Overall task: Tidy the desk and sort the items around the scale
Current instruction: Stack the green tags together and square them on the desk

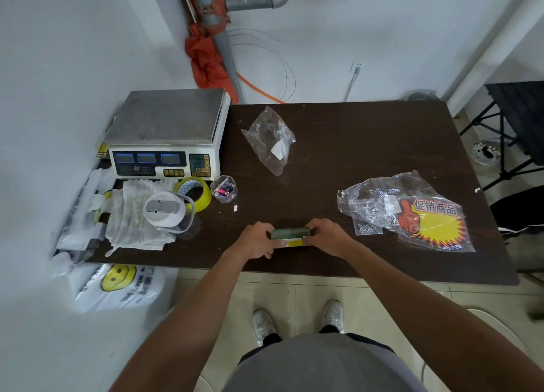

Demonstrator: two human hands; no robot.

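Two hands (259, 240) (325, 237) grip a green block (290, 233) between scale (167, 132) and bags (406, 209).

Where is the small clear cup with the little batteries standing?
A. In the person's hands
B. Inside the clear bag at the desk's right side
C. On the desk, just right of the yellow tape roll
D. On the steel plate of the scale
C: the small clear cup stands on the desk, directly right of the yellow tape roll, in front of the scale.

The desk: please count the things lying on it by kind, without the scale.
Clear plastic bags: 2
Tape rolls: 1
White jugs: 1
Small cups of bits: 1
White cloths: 1
Promo signs: 1
Green stacks in hands: 1
Total: 8
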